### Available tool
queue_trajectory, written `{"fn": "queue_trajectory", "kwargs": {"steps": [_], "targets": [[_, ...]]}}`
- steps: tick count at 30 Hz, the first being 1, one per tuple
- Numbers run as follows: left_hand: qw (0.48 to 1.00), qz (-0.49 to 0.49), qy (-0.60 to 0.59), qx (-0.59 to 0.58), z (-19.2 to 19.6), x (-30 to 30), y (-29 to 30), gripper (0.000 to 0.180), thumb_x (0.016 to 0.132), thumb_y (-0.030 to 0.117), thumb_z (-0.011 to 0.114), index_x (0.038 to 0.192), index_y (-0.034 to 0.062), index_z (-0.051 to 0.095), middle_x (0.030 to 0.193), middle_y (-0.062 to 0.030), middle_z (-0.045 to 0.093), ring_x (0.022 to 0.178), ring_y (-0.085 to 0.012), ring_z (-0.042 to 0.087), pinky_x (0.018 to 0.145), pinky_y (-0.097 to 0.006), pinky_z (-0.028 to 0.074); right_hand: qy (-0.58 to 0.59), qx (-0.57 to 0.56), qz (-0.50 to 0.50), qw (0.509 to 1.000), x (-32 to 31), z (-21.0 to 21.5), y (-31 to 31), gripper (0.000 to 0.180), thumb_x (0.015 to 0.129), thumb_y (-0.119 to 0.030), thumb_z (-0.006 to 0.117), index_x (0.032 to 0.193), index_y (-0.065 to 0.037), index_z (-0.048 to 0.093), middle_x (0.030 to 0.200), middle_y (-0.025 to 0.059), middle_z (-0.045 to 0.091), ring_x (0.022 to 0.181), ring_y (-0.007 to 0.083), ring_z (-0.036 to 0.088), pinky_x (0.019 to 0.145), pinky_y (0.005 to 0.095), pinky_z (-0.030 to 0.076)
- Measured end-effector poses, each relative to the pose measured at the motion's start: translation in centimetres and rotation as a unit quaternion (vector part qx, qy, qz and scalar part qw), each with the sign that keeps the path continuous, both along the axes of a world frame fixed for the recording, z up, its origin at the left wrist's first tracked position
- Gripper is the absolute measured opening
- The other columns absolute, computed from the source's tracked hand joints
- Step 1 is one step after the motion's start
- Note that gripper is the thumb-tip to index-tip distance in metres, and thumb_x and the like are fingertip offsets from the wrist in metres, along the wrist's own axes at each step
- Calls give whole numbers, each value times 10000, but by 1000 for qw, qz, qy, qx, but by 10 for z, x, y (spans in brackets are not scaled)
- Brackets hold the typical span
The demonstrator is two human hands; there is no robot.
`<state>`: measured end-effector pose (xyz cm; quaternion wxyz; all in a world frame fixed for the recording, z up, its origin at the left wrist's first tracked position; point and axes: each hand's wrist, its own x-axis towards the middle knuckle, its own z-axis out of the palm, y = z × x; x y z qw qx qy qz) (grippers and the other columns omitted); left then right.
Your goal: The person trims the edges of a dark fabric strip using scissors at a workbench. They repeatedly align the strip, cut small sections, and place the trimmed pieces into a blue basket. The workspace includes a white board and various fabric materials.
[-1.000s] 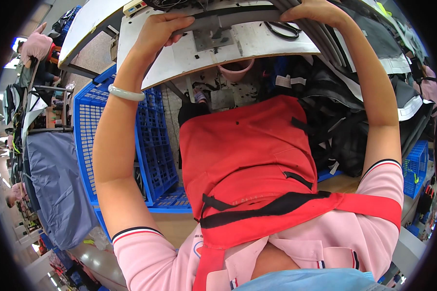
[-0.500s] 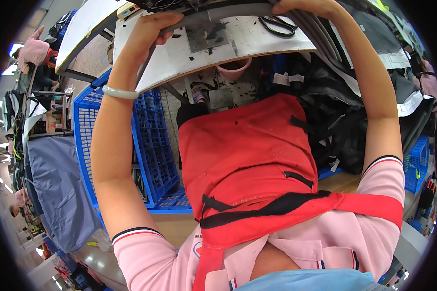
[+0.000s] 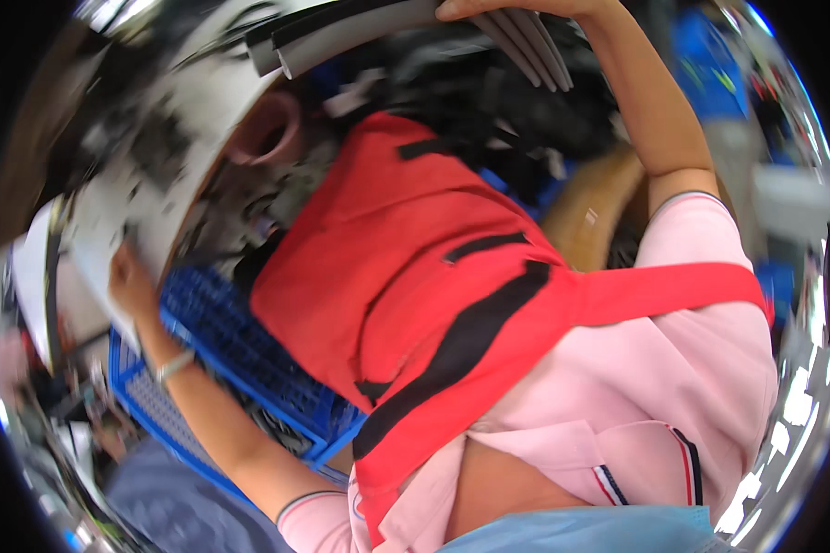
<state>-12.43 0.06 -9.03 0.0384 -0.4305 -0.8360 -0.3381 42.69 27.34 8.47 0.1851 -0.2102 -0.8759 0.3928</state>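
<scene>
Several grey strips (image 3: 369, 35) are at the upper edge of the view, held up by the right hand (image 3: 535, 5) of the person. This hand is closed on the strips, with one digit pressing on their top side; the other fingers are cut off by the edge of the picture. From the grip, one part of the strips extends to the left, where its cut ends are above the white table (image 3: 212, 101), and the other part hangs down on the right side in a small fan.

The left hand (image 3: 132, 281) is well apart from the strips, near the edge of the table. It is blurred, so I cannot tell if its fingers are spread or pinching something, nor if it touches the table. A pale bangle (image 3: 175, 365) is around this wrist. Just beside the left forearm stands a blue crate (image 3: 148, 396). Between the arms lies a red apron (image 3: 387, 240); beyond it are a pink pail (image 3: 249, 140) and a heap of black material (image 3: 480, 106).
</scene>
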Motion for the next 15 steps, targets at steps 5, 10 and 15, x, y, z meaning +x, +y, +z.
{"fn": "queue_trajectory", "kwargs": {"steps": [5,10,15], "targets": [[991,53,98,-77,10,26,8,464,966,455,493,1146,72,685,1096,-144,693,1008,-332,652,850,-395,504,-249,-141,-202,937,215,41,-62,535,731,-177,832,1175,-21,579,1028,22,628,927,97,555,810,265,479],[983,68,144,-88,19,46,11,520,963,509,459,1129,75,693,1072,-145,699,981,-361,648,828,-430,499,-199,-191,-365,889,319,50,-122,429,829,-147,758,1202,-31,580,1103,41,637,1039,120,580,920,275,470],[977,103,151,-111,24,57,17,519,966,509,445,1139,83,687,1066,-158,696,975,-384,644,828,-458,494,-131,-109,-300,939,256,-28,-80,355,813,-175,710,1114,-7,628,968,61,665,902,147,624,841,281,485]]}}
